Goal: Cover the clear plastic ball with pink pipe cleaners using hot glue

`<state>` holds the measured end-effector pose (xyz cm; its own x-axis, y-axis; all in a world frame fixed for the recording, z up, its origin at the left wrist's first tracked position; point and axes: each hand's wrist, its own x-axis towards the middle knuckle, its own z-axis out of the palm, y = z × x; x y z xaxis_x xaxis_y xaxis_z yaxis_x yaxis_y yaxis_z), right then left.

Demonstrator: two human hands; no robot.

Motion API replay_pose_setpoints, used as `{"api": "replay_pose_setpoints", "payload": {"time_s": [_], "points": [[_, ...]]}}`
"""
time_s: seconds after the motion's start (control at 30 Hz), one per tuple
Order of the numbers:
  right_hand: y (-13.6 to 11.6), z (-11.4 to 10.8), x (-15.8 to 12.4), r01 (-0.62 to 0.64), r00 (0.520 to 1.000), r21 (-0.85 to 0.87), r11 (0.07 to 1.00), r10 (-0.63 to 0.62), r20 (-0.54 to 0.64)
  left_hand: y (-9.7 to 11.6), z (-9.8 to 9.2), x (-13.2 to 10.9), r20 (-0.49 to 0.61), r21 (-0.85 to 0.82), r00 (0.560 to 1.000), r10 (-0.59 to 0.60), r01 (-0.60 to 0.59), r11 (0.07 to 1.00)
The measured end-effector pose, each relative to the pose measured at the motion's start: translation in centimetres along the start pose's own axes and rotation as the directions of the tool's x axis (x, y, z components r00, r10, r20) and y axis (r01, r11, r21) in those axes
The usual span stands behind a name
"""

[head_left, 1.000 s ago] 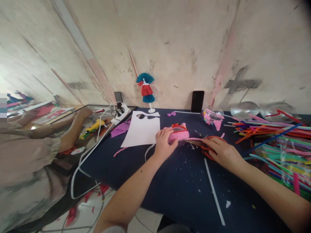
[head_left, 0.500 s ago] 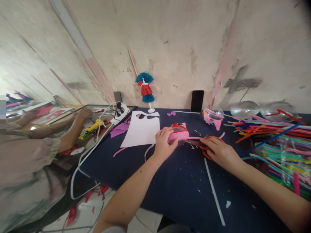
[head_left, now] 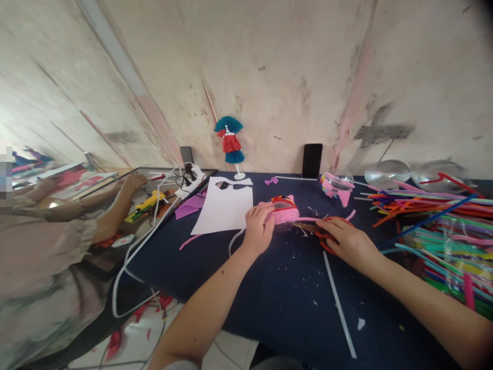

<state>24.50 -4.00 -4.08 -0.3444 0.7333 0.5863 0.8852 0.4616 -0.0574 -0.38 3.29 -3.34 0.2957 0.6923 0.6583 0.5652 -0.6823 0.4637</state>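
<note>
Pink fuzzy craft piece (head_left: pixel 289 214) sits under the fingers of the left hand (head_left: pixel 259 226), which are clamped over its near-left side, the thumb toward the wearer. It looks light and soft-skinned, likely to squash or shed fluff if pinched hard, and more apt to slide than to tip. A broad, gentle hold on that plush flank seems best, clear of the red-rimmed top, where small coloured bits look easier to knock loose.

To the right of those fingers, a pink strip (head_left: pixel 306 219) runs from the piece to the fingertips of the right hand (head_left: pixel 348 239). It looks bendy, with a velvety nap that should grip well. The right fingers are curled around the orange handles of the scissors (head_left: pixel 327 245); whether they pinch the strip too, I cannot tell. The rigid metal blades point back toward the left fingers.

Left of the left fingers lies a smooth, thin white sheet (head_left: pixel 223 213). Beyond the right fingers are a clear rounded shell with pink fluff (head_left: pixel 336 185), glossy transparent domes (head_left: pixel 387 173) and slender fuzzy stems (head_left: pixel 427 206); nearer the wearer lies a straight white strip (head_left: pixel 339 306)
</note>
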Motion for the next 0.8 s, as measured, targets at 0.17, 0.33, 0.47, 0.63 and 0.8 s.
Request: {"api": "replay_pose_setpoints", "payload": {"time_s": [0.17, 0.33, 0.47, 0.63, 0.8], "points": [[-0.04, -0.03, -0.04, -0.005, 1.000, -0.001, 1.000, 0.005, 0.004, 0.03, 0.03, 0.06, -0.002, -0.004, 1.000, -0.025, 0.025, 1.000], [-0.13, -0.14, 0.04, -0.015, 1.000, 0.005, 1.000, 0.015, 0.015, -0.02, 0.02, 0.05, 0.010, 0.012, 0.999, -0.032, 0.032, 0.999], [0.04, 0.00, -0.04, -0.011, 1.000, -0.002, 1.000, 0.011, 0.008, 0.06, 0.00, 0.02, 0.018, 0.033, 1.000, -0.009, 0.008, 0.999], [0.13, 0.09, -0.07, 0.005, 1.000, -0.001, 1.000, -0.005, 0.011, 0.24, 0.26, -0.04, 0.002, 0.061, 1.000, -0.007, 0.007, 0.998], [0.02, 0.05, -0.06, -0.010, 1.000, -0.004, 1.000, 0.010, 0.005, 0.26, 0.20, -0.09, 0.012, 0.057, 1.000, -0.003, 0.002, 0.998]]}}
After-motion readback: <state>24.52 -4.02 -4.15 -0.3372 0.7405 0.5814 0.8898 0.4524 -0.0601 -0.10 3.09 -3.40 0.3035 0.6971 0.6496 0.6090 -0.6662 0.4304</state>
